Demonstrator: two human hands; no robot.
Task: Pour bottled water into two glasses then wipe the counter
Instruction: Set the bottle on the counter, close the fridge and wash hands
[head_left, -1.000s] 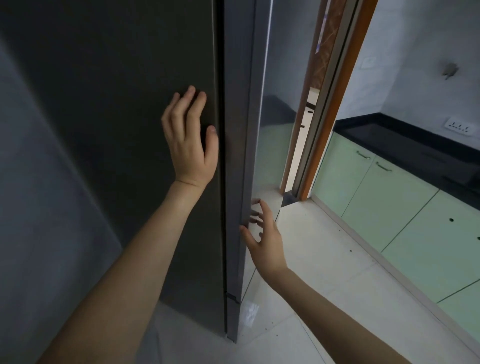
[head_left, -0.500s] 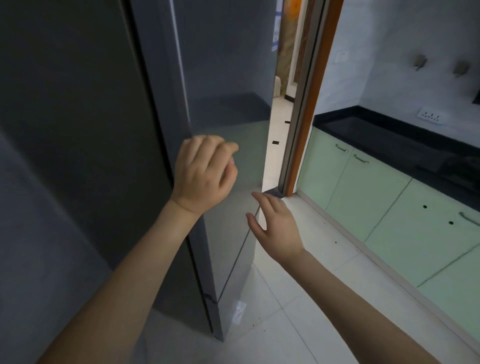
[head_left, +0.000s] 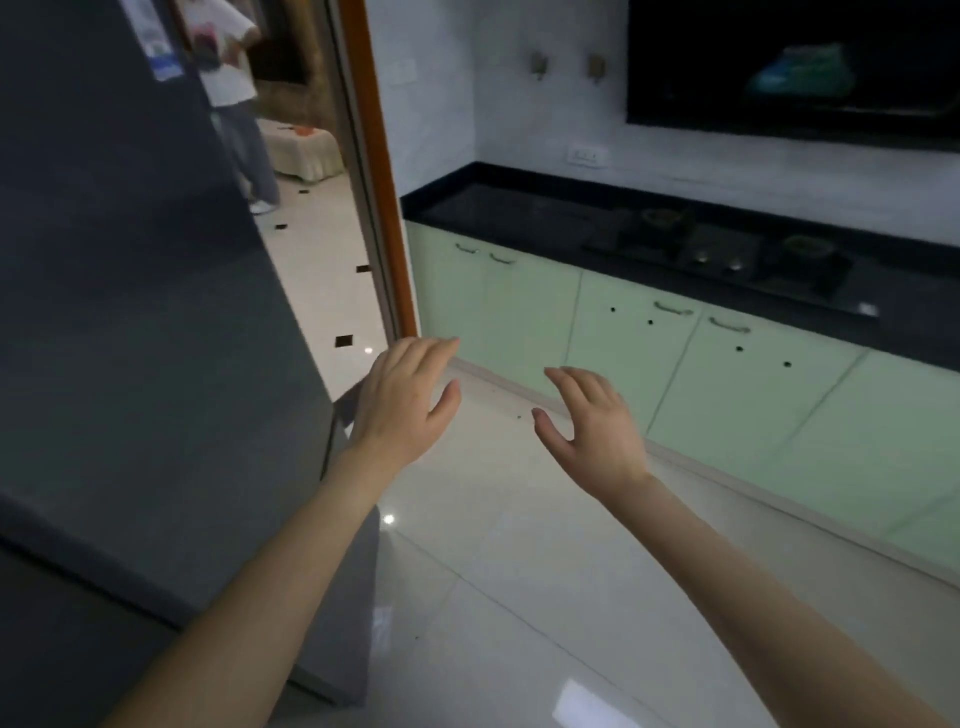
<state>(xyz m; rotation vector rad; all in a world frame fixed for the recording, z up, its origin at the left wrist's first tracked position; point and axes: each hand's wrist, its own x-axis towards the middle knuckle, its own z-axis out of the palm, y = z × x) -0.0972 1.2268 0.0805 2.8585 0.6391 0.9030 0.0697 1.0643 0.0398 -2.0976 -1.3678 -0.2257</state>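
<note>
Left hand (head_left: 402, 402): fingers spread, empty, held in air just beside the fridge (head_left: 145, 312) edge. Right hand (head_left: 592, 426): fingers spread, empty, over the floor (head_left: 519, 571), nearer of the two to the counter (head_left: 519, 208). Counter: black, long axis running ahead and right of both hands, well apart from them; bottle and glasses not in view, so the task looks barely begun.
</note>
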